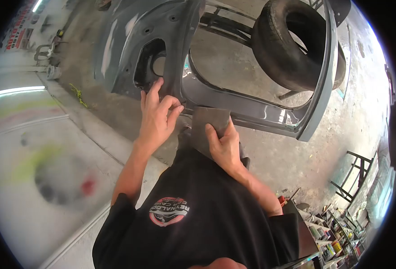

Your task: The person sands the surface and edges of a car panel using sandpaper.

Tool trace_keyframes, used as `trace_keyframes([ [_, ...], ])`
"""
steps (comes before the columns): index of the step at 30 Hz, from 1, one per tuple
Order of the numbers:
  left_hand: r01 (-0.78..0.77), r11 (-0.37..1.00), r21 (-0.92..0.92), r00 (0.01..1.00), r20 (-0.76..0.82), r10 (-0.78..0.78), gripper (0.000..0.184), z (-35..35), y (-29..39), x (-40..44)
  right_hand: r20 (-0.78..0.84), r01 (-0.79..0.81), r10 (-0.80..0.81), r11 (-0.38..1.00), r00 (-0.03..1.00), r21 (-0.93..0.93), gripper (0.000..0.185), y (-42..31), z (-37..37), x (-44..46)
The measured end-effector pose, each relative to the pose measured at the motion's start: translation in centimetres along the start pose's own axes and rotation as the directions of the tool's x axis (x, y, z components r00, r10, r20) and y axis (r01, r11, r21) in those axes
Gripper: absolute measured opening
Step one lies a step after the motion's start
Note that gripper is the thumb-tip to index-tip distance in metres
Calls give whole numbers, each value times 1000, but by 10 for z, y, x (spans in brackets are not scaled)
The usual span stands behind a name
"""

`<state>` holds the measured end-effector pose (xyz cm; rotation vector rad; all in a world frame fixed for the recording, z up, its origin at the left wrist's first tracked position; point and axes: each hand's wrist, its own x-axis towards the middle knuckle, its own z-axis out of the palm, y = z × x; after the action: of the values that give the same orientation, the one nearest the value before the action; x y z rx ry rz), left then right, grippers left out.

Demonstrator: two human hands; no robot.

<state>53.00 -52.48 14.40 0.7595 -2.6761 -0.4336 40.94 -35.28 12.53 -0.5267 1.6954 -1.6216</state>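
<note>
A grey car body panel (pixel 247 101) with a large window-like opening fills the upper middle of the view. My left hand (pixel 156 113) is at its lower left part, below a dark recessed opening (pixel 145 62). Its fingers are bent and apart, holding nothing; the fingertips are at the panel's edge, though whether they touch it I cannot tell. In my right hand (pixel 225 145) is a dark grey sheet of sandpaper (pixel 204 121), pinched between thumb and fingers. The sheet hangs flat in front of my shirt, close to the panel's lower edge.
Behind the panel a large black tire (pixel 276 49) leans by a dark metal stand (pixel 229 24). A paint-marked white surface (pixel 23 134) lies to my left. At lower right are shelves (pixel 325 240) of cans and bottles and a black metal frame (pixel 354 177).
</note>
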Motion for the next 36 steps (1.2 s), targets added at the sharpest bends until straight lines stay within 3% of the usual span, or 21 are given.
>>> trace_keyframes([
  [7,36,993,-114,997,76,-28,11,-9,-5,6,-182,45,-69,990,981,-132,26,-5,46,-7],
  [10,38,984,-172,995,94,-22,11,-9,-8,5,-258,-8,-17,995,966,-96,25,-3,58,-12],
  [13,37,978,-207,996,87,-19,12,-10,-9,5,-301,62,-96,991,949,-121,25,6,65,-10],
  [15,50,973,-224,996,84,-32,12,-10,-10,3,-318,51,-51,999,947,-9,25,10,68,-10],
  [16,60,971,-233,996,84,-42,12,-10,-11,3,-324,48,-30,998,946,49,25,11,69,-9],
  [19,94,959,-266,994,81,-75,9,-10,-12,3,-321,131,-125,991,939,-2,24,5,65,6],
  [25,117,943,-312,992,88,-94,8,-12,-17,4,-157,15,-9,999,988,33,24,-10,36,25],
  [28,137,936,-324,989,90,-114,9,-9,-17,7,-202,72,-92,992,975,-105,26,-2,31,1],
  [31,164,915,-368,986,97,-138,10,-9,-16,4,-206,0,-8,999,979,-40,27,3,38,-10],
  [36,177,891,-418,984,106,-146,9,-14,-14,9,-210,49,-56,998,976,-41,29,-3,56,0],
])
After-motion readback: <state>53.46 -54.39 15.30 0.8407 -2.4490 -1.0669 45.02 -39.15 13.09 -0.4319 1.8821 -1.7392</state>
